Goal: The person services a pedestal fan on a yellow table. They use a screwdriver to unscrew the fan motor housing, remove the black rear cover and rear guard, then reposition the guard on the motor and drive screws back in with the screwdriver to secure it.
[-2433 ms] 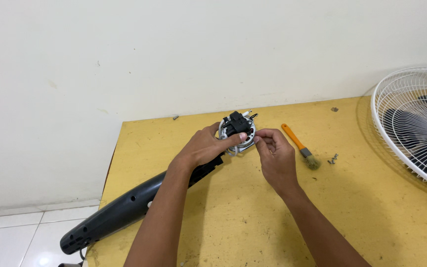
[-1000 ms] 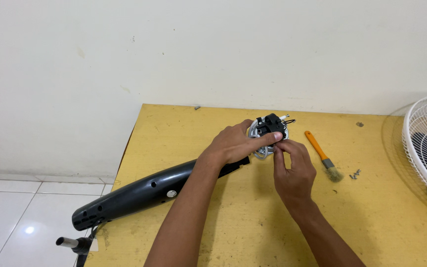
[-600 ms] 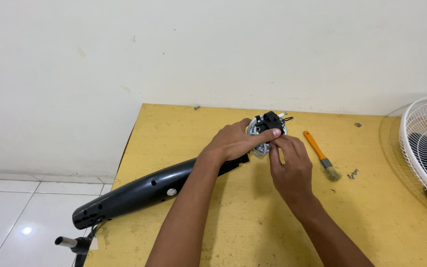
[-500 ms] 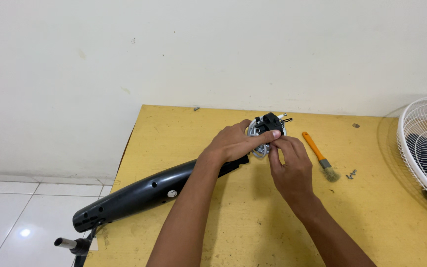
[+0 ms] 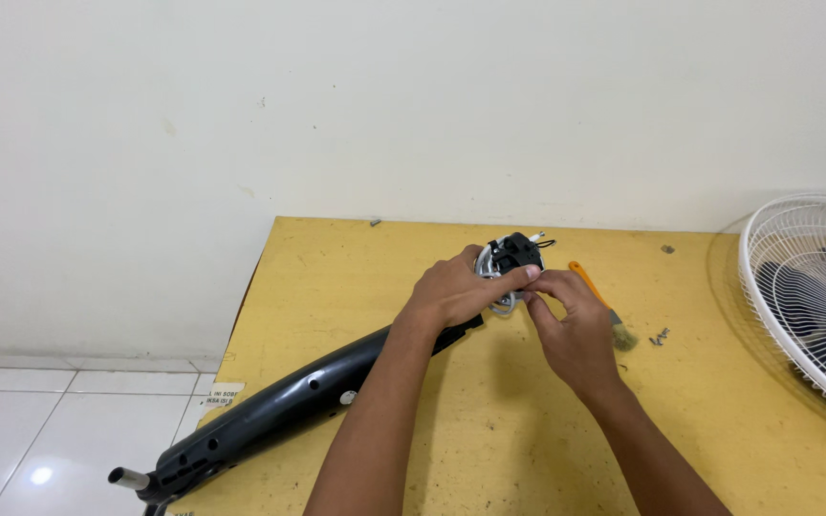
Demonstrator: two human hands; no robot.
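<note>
A dark fan stand column lies slanting off the yellow table. The left hand grips the motor assembly at its top; the right hand pinches its edge. Beyond lie an orange-handled brush, screws and a white fan guard.

Two hands, one motor, one brush, one fan guard, one black stand.

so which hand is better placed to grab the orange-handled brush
Right. The right hand lies beside the brush, nearly touching it, while the left hand sits farther away, wrapped over the fan motor head.
</note>
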